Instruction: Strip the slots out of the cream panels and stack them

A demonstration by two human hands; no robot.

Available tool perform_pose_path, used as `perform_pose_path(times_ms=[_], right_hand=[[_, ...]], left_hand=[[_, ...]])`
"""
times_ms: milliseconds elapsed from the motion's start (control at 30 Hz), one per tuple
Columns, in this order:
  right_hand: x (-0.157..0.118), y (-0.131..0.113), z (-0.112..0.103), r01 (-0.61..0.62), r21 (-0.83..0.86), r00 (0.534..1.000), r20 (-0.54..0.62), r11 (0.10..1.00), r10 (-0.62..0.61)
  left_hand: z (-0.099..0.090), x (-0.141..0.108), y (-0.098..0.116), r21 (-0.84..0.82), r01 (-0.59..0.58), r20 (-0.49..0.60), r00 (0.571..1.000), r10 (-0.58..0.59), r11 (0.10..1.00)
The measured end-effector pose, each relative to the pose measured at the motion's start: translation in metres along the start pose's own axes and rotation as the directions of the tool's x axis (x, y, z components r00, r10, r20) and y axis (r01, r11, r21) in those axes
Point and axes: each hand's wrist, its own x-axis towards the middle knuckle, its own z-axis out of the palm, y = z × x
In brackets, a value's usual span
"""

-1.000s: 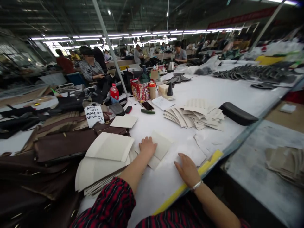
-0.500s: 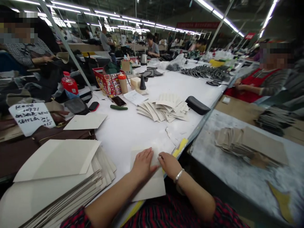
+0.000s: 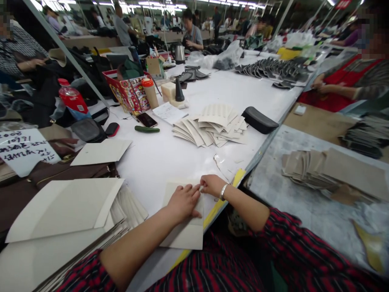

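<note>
A pale rectangular sheet (image 3: 185, 234) lies at the near edge of the white table (image 3: 152, 162). My left hand (image 3: 184, 201) rests flat on it, fingers spread a little. At the sheet's upper right edge is my right hand (image 3: 212, 185), its fingers pinched together; what they hold, if anything, is too small to make out. A silver bracelet (image 3: 223, 192) circles the right wrist. To the left sits a large stack of pale sheets (image 3: 63, 207). Beyond my hands lies a fanned pile of pale strips (image 3: 212, 123).
A dark case (image 3: 259, 120), a cucumber (image 3: 147, 129), a phone (image 3: 146, 119) and a red-capped bottle (image 3: 73, 99) lie or stand farther back. Yellow tape (image 3: 217, 207) runs along the near edge. At the right, a person in a red apron (image 3: 343, 85) sits beyond a grey table (image 3: 273, 166).
The view has shifted. My right hand has moved up along the sheet's right edge, while my left hand still presses on the sheet.
</note>
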Motion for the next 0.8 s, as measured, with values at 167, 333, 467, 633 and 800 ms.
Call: perform_pose_path(times_ms=[167, 333, 467, 633, 800], right_hand=[[-0.009, -0.006, -0.003, 0.017, -0.055, 0.997, 0.075, 0.998, -0.013], [-0.056, -0.031, 0.018, 0.100, -0.134, 0.974, -0.190, 0.986, -0.124], [-0.134, -0.059, 0.048, 0.338, 0.007, 0.926, 0.177, 0.941, -0.334], [-0.180, -0.058, 0.042, 0.159, 0.497, 0.984, -0.013, 0.853, -0.177], [-0.089, -0.031, 0.017, -0.212, 0.584, 0.935, -0.112, 0.784, 0.336]], left_hand=[[-0.001, 0.001, 0.000, -0.018, 0.046, 0.044, 0.998, -0.045, 0.999], [0.003, -0.010, -0.004, -0.062, 0.018, 0.090, 0.996, -0.012, 0.998], [0.006, -0.013, -0.005, -0.050, 0.011, 0.093, 0.996, -0.006, 0.999], [0.013, -0.019, -0.006, -0.118, -0.035, 0.001, 0.999, 0.035, 0.992], [0.011, -0.016, -0.012, -0.256, 0.086, -0.191, 0.972, -0.138, 0.963]])
